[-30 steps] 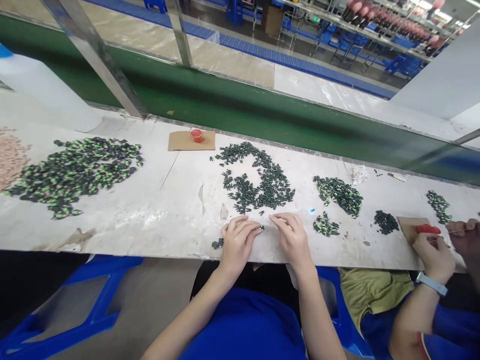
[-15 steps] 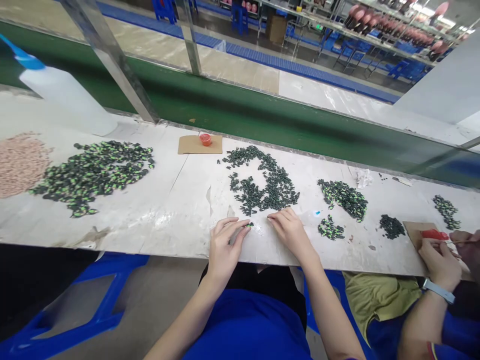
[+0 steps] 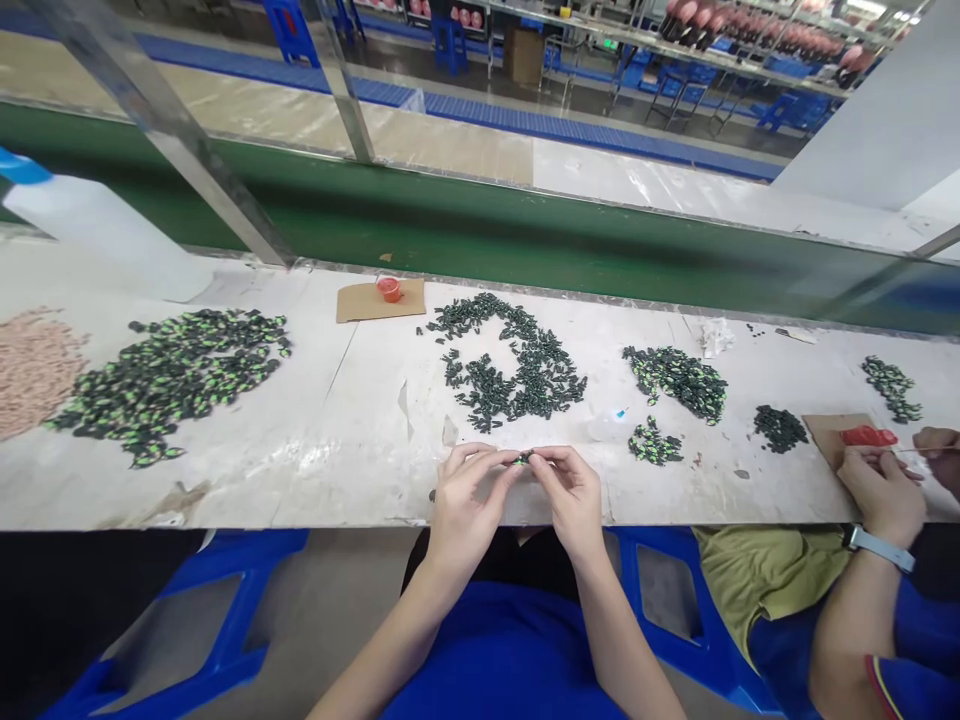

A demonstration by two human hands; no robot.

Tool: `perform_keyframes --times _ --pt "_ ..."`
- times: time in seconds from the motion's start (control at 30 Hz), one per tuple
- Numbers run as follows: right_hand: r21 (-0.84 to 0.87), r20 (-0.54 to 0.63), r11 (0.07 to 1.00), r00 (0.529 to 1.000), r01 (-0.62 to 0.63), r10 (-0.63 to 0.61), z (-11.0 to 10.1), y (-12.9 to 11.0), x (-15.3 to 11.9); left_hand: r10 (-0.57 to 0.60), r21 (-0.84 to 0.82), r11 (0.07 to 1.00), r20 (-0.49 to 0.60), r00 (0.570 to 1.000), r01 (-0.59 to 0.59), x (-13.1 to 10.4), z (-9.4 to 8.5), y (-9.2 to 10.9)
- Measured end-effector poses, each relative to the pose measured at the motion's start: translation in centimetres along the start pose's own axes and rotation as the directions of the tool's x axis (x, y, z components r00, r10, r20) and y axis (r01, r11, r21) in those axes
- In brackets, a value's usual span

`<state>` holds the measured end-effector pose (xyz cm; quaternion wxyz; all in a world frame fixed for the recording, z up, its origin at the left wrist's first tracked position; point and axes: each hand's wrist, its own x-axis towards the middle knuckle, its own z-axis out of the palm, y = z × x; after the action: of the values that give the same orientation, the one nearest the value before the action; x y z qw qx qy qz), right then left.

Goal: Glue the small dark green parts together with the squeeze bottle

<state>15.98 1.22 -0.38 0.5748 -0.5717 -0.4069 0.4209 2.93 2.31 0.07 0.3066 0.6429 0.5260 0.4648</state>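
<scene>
Black-and-green part (image 3: pixel 522 459) — that's what both hands meet over, just above the near edge of the white worktop (image 3: pixel 360 450). From where I stand, the left hand (image 3: pixel 469 492) has it clamped between thumb and fingertips, and the right hand (image 3: pixel 571 490) pinches its other end; whether the right also holds a separate pellet, I can't tell.

I'd take the step in hand to be close two-handed work on this single part. To my eye, the next move calls for a steady left pinch and small, precise right fingertips, since slick bits this tiny could slip or twist.

At twelve o'clock from the hands, and near them, lies a loose loop of dark pellets (image 3: pixel 546 375). Around two sits a small blue tip (image 3: pixel 622 413), with a larger black-and-green heap (image 3: pixel 686 388) beyond it. A smaller cluster (image 3: pixel 654 446) lies close to three. Further out at three — a co-worker's hand (image 3: pixel 881 492), beside a brown card (image 3: pixel 823 440). Toward eleven stands a red cup (image 3: pixel 388 289) on cardboard (image 3: pixel 356 304); just past nine, well apart, spreads a broad black-and-green pile (image 3: pixel 172 375).
</scene>
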Motion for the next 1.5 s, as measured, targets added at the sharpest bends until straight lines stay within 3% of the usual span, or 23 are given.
perform_keyframes --times 0.2,0.4,0.8,0.87,0.97,1.03,1.13,1.37,1.5 --pt "0.064 -0.066 0.997 0.997 -0.037 0.041 -0.5 0.3 -0.3 -0.022 -0.072 0.997 0.044 0.999 0.025 0.0 0.3 0.6" --pt "0.131 -0.041 0.990 0.998 -0.042 0.048 -0.8 0.1 -0.5 -0.018 -0.118 0.993 0.109 0.994 0.031 0.3 0.2 0.8" --pt "0.241 -0.043 0.970 0.999 -0.018 0.029 -1.2 0.2 -1.1 0.204 -0.085 0.977 0.111 0.973 -0.195 0.4 0.1 1.6" --pt "0.223 -0.026 0.975 1.000 0.021 -0.015 -1.3 0.4 -1.3 0.266 -0.028 0.964 0.110 0.958 -0.265 0.4 0.1 1.9" --pt "0.172 -0.053 0.970 0.984 0.174 -0.167 -1.2 0.6 -1.6 0.342 0.013 0.939 0.098 0.935 -0.345 0.4 0.1 2.4" --pt "0.136 -0.084 0.952 0.961 0.274 -0.264 -1.1 0.8 -1.6 0.366 -0.002 0.930 0.096 0.926 -0.368 0.4 0.2 2.8" --pt "0.100 -0.108 0.942 0.945 0.320 -0.310 -1.1 0.9 -1.6 0.370 -0.041 0.929 0.129 0.920 -0.368 0.5 0.2 3.0" --pt "0.124 0.006 0.977 0.985 0.171 -0.173 -2.4 0.2 -1.6 0.377 0.033 0.916 0.270 0.886 -0.400 1.3 -0.5 2.6" --pt "0.119 0.042 0.987 0.993 0.106 -0.112 -3.1 -0.3 -1.8 0.437 0.083 0.869 0.336 0.835 -0.488 1.9 -0.6 2.3"
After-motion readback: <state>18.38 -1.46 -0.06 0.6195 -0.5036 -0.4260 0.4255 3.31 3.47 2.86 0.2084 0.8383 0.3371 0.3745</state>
